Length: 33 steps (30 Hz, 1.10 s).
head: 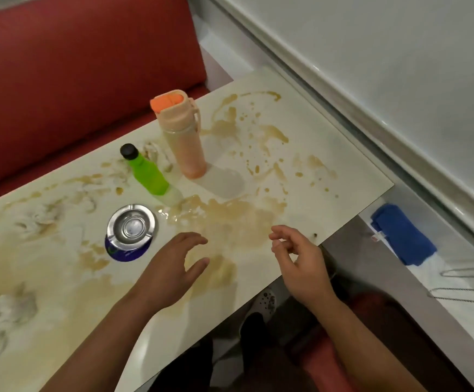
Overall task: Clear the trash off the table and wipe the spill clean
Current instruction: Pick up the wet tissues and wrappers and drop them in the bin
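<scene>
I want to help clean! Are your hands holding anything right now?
Left hand: open, holding nothing.
Right hand: open, fingers loosely curled, holding nothing.

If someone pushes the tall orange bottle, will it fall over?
Probably, if pushed near the top. The tall orange bottle is narrow and stands upright on a small base, so it looks tippy. It stands beside the brown spill on the glossy table, so a low push might slide it instead.

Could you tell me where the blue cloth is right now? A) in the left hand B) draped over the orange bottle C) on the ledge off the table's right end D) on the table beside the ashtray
C: the blue cloth lies on the white ledge beyond the table, and both hands are bare.
</scene>
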Each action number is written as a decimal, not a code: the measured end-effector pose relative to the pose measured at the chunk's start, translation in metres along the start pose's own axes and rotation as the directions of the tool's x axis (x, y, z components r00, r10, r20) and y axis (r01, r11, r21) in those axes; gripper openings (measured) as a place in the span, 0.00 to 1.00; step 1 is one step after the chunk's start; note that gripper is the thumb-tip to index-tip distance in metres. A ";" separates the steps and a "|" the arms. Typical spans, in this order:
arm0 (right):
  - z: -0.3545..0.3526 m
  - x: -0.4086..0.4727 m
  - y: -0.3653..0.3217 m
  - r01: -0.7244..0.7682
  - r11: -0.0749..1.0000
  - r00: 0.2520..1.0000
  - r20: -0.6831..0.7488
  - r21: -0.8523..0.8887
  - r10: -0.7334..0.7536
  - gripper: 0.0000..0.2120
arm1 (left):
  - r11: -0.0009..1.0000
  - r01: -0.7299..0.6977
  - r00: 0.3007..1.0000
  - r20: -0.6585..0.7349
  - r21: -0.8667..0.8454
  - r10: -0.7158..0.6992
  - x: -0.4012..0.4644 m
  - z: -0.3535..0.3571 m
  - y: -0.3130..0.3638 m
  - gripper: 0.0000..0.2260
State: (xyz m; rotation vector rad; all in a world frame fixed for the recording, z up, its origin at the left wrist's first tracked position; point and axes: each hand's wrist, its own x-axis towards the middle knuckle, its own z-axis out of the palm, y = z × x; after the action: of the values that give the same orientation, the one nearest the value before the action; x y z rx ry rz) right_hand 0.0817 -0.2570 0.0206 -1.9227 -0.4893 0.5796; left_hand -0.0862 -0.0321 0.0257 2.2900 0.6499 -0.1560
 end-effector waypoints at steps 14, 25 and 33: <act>0.204 -0.081 -0.041 0.143 0.972 0.862 0.506 -0.185 -0.031 0.14 | 0.945 0.291 0.938 -0.150 -0.149 -0.312 -0.187 -0.084 -0.171 0.14; 0.324 -0.113 -0.053 0.277 0.913 0.670 0.741 -0.298 0.038 0.15 | 0.878 0.478 0.879 0.021 -0.023 -0.477 -0.288 -0.057 -0.229 0.20; 0.367 -0.101 -0.069 0.341 0.893 0.665 0.747 -0.293 -0.009 0.14 | 0.852 0.514 0.853 0.044 0.100 -0.520 -0.301 0.000 -0.232 0.25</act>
State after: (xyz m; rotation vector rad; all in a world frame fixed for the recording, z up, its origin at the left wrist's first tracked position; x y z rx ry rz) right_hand -0.2226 -0.0236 -0.0309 -1.9280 -1.4117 1.2067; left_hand -0.4612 -0.0158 -0.0312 2.1228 1.2356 -0.5268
